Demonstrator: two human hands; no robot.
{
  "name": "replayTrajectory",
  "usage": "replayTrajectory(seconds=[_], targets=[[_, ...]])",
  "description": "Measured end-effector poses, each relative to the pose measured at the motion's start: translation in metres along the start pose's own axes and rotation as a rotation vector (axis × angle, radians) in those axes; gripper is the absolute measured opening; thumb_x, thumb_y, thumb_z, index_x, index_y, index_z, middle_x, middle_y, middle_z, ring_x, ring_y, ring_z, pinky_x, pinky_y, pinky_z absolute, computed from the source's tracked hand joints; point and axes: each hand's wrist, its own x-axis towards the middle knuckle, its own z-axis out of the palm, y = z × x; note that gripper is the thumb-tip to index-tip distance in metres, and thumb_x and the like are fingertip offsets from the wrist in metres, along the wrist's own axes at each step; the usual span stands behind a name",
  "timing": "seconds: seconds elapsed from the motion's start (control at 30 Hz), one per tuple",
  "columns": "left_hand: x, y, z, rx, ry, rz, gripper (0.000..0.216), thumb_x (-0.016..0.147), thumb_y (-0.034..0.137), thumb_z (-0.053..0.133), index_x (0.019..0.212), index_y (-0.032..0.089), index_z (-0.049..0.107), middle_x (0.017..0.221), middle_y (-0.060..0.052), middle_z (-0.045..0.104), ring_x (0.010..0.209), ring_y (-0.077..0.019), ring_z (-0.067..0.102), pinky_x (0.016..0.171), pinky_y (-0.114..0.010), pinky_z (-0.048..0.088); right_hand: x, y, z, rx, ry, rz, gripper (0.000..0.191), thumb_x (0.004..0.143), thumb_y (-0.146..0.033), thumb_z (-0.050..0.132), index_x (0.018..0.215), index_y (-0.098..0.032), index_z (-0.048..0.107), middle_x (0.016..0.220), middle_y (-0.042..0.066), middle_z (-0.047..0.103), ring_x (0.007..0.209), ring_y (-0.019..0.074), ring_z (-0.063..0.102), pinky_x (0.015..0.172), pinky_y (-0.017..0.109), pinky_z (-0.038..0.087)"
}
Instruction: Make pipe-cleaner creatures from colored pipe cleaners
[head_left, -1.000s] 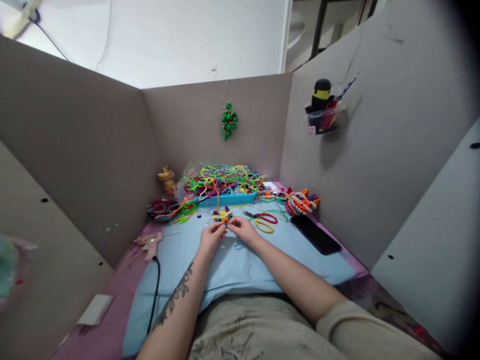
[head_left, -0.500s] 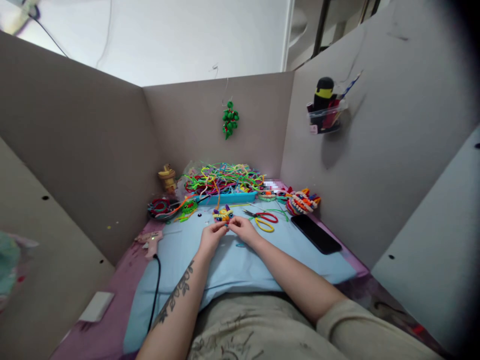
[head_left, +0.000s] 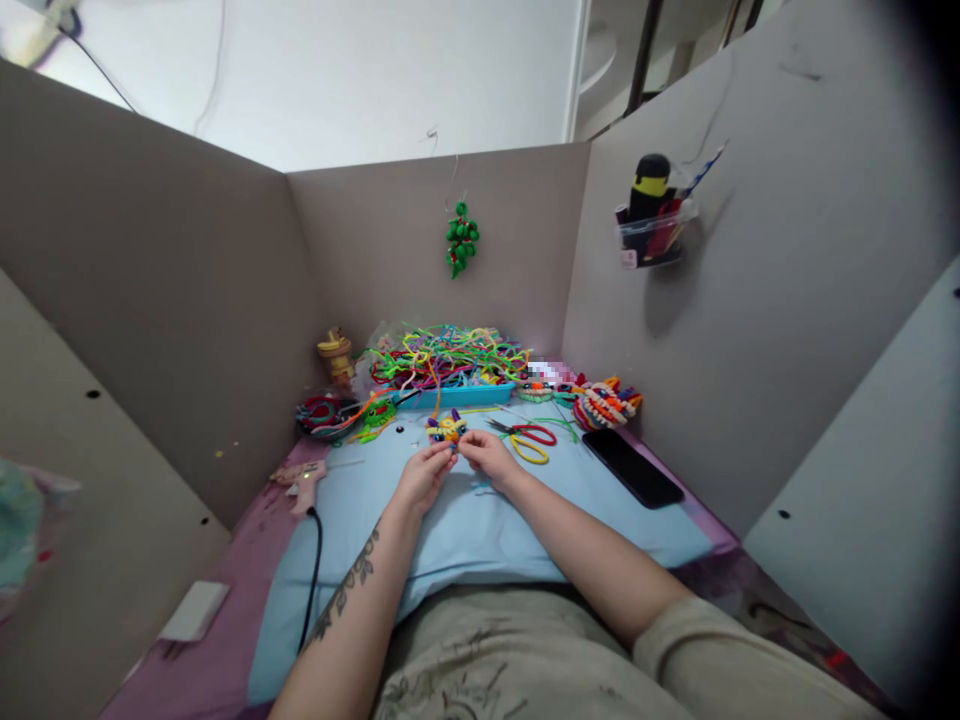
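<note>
My left hand [head_left: 421,476] and my right hand [head_left: 486,456] meet over the light blue mat [head_left: 465,520], fingers pinched together. Between their fingertips sits a small pipe-cleaner figure [head_left: 445,429], yellow with purple and orange bits. Both hands grip its lower edge. A tattoo runs along my left forearm. Red and yellow handled scissors [head_left: 525,438] lie just right of my right hand.
A blue tray [head_left: 457,396] heaped with coloured pipe cleaners stands at the back. A black phone [head_left: 631,467] lies at the right, a pink glue gun [head_left: 300,482] with a black cord at the left. Cardboard walls enclose the table on three sides; a green ornament [head_left: 460,238] hangs on the back wall.
My hands and the small figure have stayed almost in place, with only slight finger movement on it. The view has shifted a little.
</note>
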Motion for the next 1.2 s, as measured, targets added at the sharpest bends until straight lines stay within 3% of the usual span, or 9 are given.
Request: replayTrajectory(seconds=[0.33,0.73,0.97,1.2], targets=[[-0.004,0.006,-0.002,-0.031,-0.119,-0.124,0.015,0.069,0.009,0.065,0.082,0.013,0.059,0.068,-0.001,0.063,0.057,-0.0059,0.060,0.050,-0.011,0.049,-0.001,-0.004,-0.002,0.098,-0.097,0.102,0.032,0.060,-0.037,0.070,0.083,-0.017,0.062,0.055,-0.005,0.053,0.041,0.0051,0.037,0.041,0.020,0.026],[-0.010,0.007,-0.001,-0.065,-0.341,-0.147,0.017,0.073,0.017,0.066,0.086,0.014,0.055,0.064,0.002,0.056,0.046,-0.0017,0.051,0.042,-0.008,0.043,-0.002,-0.004,-0.002,0.062,-0.167,0.018,0.029,0.065,-0.041,0.067,0.077,-0.017,0.059,0.059,-0.003,0.056,0.045,0.0055,0.038,0.046,0.021,0.028],[-0.008,0.006,-0.001,-0.057,-0.203,-0.120,0.019,0.077,0.020,0.062,0.094,0.013,0.057,0.081,-0.006,0.065,0.064,-0.0083,0.062,0.054,-0.014,0.050,0.001,-0.002,-0.003,-0.006,-0.051,-0.059,0.023,0.069,-0.038,0.062,0.077,-0.018,0.056,0.060,-0.003,0.055,0.047,0.0074,0.040,0.046,0.021,0.028],[-0.012,0.006,0.002,0.068,-0.241,-0.151,0.022,0.071,0.025,0.069,0.086,0.010,0.062,0.079,-0.008,0.066,0.061,-0.0088,0.060,0.054,-0.016,0.048,0.004,0.005,-0.006,-0.048,0.012,-0.118,0.017,0.070,-0.035,0.059,0.078,-0.020,0.056,0.062,-0.004,0.051,0.049,0.0078,0.039,0.048,0.021,0.031]])
